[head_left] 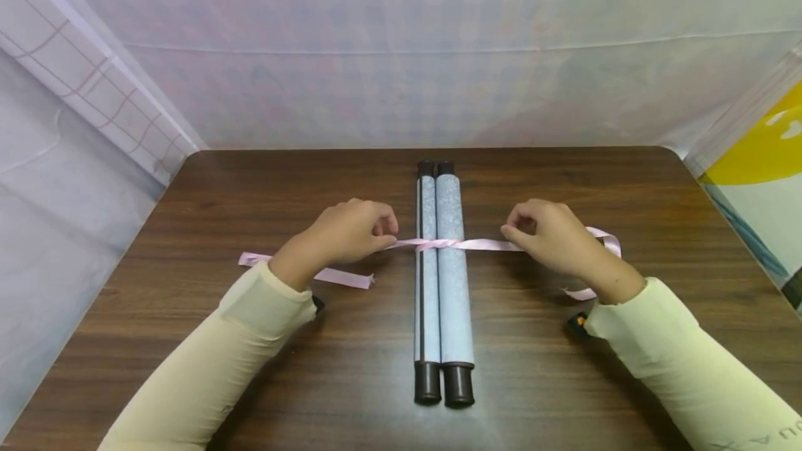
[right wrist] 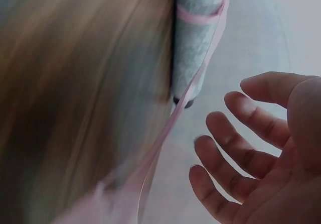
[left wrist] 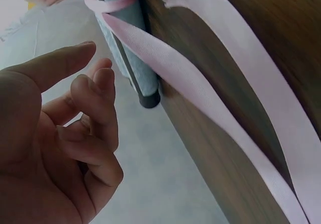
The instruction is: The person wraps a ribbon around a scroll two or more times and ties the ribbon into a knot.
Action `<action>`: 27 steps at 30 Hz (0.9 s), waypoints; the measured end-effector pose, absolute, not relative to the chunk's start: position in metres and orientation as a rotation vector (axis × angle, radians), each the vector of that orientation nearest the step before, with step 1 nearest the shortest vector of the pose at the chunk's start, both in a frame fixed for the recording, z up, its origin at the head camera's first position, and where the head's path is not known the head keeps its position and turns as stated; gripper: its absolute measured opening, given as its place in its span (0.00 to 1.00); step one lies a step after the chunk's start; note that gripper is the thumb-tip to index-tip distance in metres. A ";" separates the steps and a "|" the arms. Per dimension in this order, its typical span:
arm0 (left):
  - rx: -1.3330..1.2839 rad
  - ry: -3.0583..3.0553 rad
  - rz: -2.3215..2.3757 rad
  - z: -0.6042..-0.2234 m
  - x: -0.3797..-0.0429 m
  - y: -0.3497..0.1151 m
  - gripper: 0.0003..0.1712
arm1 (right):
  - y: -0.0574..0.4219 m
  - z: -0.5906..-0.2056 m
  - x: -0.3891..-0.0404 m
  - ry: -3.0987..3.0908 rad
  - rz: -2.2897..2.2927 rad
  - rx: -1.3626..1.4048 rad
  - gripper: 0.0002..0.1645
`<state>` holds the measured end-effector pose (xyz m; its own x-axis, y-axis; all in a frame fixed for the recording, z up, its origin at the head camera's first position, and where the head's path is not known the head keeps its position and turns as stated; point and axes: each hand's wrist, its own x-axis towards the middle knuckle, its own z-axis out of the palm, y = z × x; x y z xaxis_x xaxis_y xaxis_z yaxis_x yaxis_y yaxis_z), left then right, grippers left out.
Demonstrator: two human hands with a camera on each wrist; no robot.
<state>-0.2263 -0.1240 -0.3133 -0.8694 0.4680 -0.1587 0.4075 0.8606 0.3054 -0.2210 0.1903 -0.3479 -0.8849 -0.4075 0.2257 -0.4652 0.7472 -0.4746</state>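
A pale blue rolled scroll with dark end knobs lies lengthwise on the table as two parallel rolls, the left roll (head_left: 429,312) thinner than the right roll (head_left: 456,298). A pink ribbon (head_left: 491,245) wraps around both, crossed over itself on top, with a tail running out to each side. Left of the rolls, my left hand (head_left: 351,232) hovers by one tail; its thumb and index finger stand apart with nothing between them in the left wrist view. My right hand (head_left: 554,239) is over the other tail, fingers relaxed and bent, the ribbon (right wrist: 170,118) lying outside them.
The wooden table (head_left: 338,179) carries everything. A frayed ribbon end (head_left: 344,278) lies beside the left wrist, and a ribbon loop (head_left: 608,239) curls behind the right wrist. Pale curtain (head_left: 401,89) hangs beyond the far edge. Dark wrist devices show under both cuffs.
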 end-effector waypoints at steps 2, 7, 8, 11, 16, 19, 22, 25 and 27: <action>0.677 2.802 0.376 -0.315 -0.227 -0.119 0.11 | 0.186 -0.349 -0.219 -2.819 0.836 0.715 0.06; 0.681 2.798 0.324 -0.320 -0.228 -0.105 0.11 | 0.180 -0.356 -0.215 -2.801 0.857 0.725 0.05; 0.683 2.798 0.313 -0.320 -0.228 -0.102 0.11 | 0.180 -0.357 -0.214 -2.801 0.859 0.724 0.05; 0.684 2.800 0.279 -0.321 -0.228 -0.098 0.11 | 0.180 -0.362 -0.213 -2.811 0.863 0.716 0.05; 0.685 2.808 0.241 -0.323 -0.227 -0.095 0.10 | 0.182 -0.364 -0.212 -2.814 0.884 0.693 0.05; 0.687 2.818 0.235 -0.324 -0.227 -0.095 0.07 | 0.183 -0.362 -0.211 -2.812 0.890 0.669 0.05; 0.688 2.832 0.238 -0.326 -0.226 -0.096 0.05 | 0.184 -0.359 -0.212 -2.832 0.905 0.633 0.04; 0.690 2.845 0.240 -0.328 -0.225 -0.098 0.05 | 0.186 -0.356 -0.212 -2.857 0.910 0.601 0.04; 0.686 2.849 0.229 -0.329 -0.224 -0.099 0.06 | 0.187 -0.354 -0.213 -2.861 0.911 0.589 0.03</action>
